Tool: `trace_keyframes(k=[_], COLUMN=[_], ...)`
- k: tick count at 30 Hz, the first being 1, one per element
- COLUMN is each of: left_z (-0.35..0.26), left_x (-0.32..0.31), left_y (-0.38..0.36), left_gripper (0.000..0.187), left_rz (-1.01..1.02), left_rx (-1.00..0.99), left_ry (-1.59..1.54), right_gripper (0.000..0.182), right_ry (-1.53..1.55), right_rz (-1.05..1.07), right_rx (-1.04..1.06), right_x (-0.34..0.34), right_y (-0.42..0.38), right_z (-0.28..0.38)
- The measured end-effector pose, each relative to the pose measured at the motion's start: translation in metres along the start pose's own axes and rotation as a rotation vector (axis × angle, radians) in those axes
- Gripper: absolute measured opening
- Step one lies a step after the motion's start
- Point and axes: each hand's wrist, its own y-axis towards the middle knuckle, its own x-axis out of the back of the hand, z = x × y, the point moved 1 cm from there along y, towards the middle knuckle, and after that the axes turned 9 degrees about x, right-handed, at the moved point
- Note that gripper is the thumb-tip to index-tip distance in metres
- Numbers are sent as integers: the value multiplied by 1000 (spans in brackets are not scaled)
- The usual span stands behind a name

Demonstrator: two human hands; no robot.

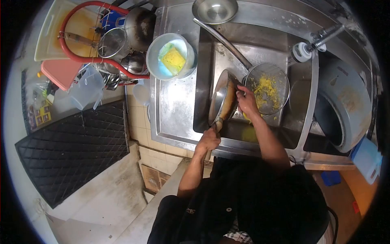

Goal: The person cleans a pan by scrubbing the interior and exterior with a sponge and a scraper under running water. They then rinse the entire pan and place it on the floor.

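My left hand (209,139) is wrapped round the handle of a frying pan (230,99), which is tipped on its side over the sink (227,44). The pan's outside is browned and faces right. Against that browned side, my right hand (247,101) is closed with curled fingers; what it holds, if anything, is hidden. Just right of this hand, a round mesh strainer (280,75) with yellow food scraps in it lies in the sink. Its long handle points to the upper left. Some yellow bits show below my right hand.
Left of the sink, a tub (151,57) holds a yellow sponge (174,61) in bluish liquid. A metal bowl (215,10) sits behind the sink, a spray head (301,53) hangs at its right, and a large grey pot (349,93) leans beyond.
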Motion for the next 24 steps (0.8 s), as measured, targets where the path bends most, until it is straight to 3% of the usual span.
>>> trace_keyframes(k=[2,4,7,8,10,11,13,14,17,18,19,21,24], left_z=[14,23,44,41,16,20,29,31,28,25,27,27,32], left_x=[-3,-1,-12,-10,12,12,2,-1,1,5,3,7,5], left_y=[9,12,13,15,4,1,9,10,11,9,5,8,7], left_gripper=[35,35,34,36,44,44,46,46,48,46,46,47,49], left_rz=[33,2,-6,6,119,117,-43,-41,7,98,98,-13,9], left_rx=[41,-14,-106,-48,146,149,-118,-137,-9,122,122,-79,-24], left_ry=[-71,-32,-44,-104,-215,-208,-59,-76,-94,-175,-171,-156,-170], right_gripper=[36,36,36,35,34,34,33,34,34,34,34,34,33], right_ry=[70,-12,-67,-58,-126,-145,-180,-203,-222,-158,-154,-212,-178], right_rz=[-46,192,304,211,234,247,325,375,322,285,284,319,375], right_rx=[17,-32,-34,71,28,25,41,2,20,-34,-34,41,11], right_x=[4,14,19,15,17,15,22,26,30,25,28,26,29], right_y=[1,-44,-30,2,42,47,6,-7,32,59,56,49,21], right_z=[-19,7,30,10,12,13,46,56,39,20,17,33,49])
